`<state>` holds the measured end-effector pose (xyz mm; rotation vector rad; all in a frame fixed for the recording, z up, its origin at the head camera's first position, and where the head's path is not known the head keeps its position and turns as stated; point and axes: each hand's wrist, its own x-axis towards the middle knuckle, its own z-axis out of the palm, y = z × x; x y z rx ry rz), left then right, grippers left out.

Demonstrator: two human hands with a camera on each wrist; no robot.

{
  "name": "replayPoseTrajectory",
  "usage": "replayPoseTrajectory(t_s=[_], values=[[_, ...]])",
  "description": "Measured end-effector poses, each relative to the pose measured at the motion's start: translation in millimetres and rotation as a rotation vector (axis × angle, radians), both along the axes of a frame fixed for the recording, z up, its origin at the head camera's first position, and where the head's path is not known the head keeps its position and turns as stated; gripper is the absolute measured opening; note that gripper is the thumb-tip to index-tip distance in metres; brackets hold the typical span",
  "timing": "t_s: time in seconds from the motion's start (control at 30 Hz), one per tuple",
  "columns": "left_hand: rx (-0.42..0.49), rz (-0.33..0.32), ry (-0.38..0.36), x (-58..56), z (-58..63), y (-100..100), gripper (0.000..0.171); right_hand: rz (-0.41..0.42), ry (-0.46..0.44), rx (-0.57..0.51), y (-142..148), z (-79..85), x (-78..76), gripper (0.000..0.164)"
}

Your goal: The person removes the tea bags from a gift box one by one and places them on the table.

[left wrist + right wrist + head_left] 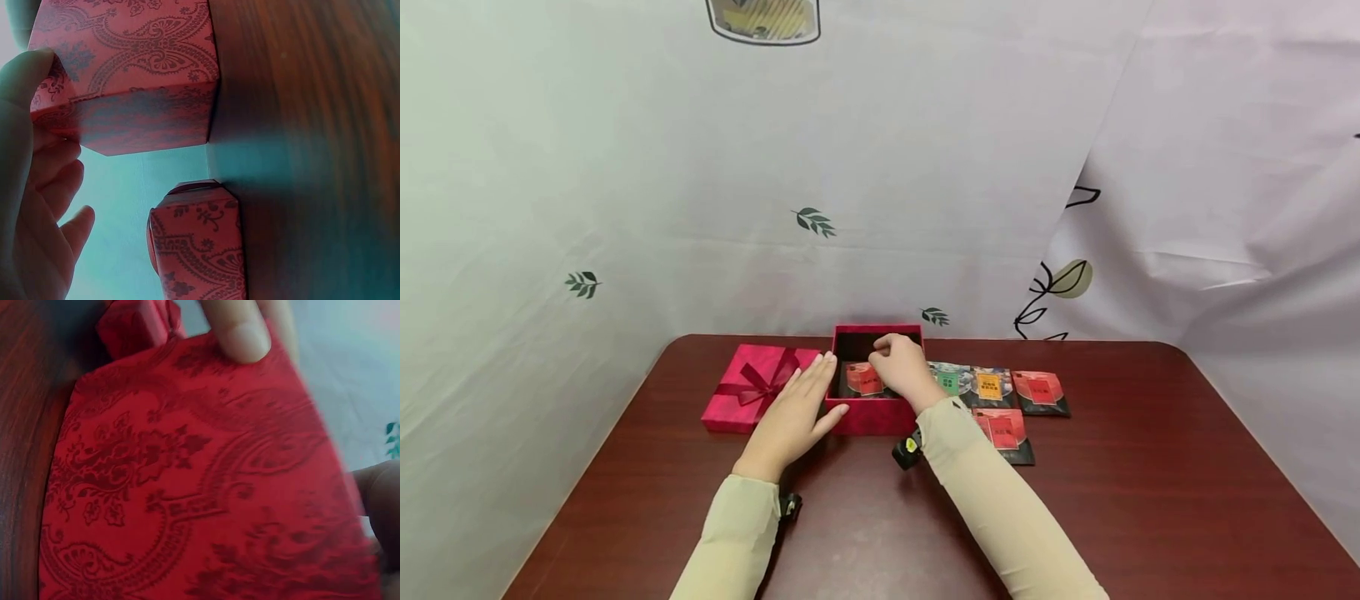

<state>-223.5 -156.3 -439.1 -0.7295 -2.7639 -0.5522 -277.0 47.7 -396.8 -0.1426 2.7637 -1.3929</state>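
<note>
A red patterned gift box (868, 418) stands lidless at the back of the table, with a black and red packet (865, 379) lying in it. My left hand (790, 423) lies along the box's left side, fingers straight. Its thumb (30, 74) touches the front wall in the left wrist view. Over the box's right part is my right hand (906, 368), fingers bent down inside the rim. Only part of that right hand (384, 497) shows past the wall in the right wrist view; I cannot tell whether it holds anything.
The matching lid (727, 410) with a dark red ribbon bow lies left of the box. Right of it are a green-labelled packet (950, 381), an orange-labelled packet (989, 386) and red-labelled packets (1041, 392). A white printed cloth (880, 150) hangs behind the table (1120, 483).
</note>
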Motion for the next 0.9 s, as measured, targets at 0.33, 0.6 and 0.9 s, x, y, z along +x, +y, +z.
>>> replayPoseTrajectory(t_s=[0.33,0.6,0.9], values=[[-0.004,-0.002,0.015,0.2,0.2,0.8,0.076,-0.049,-0.127,0.108,-3.4,-3.9,-8.2,0.038],[-0.002,-0.005,0.013,0.4,0.5,0.8,0.077,-0.032,-0.237,0.088,-3.4,-5.4,-10.0,0.031],[-0.002,-0.007,0.015,1.0,0.9,1.0,0.077,-0.026,-0.291,0.063,-4.6,-5.3,-10.1,0.041]])
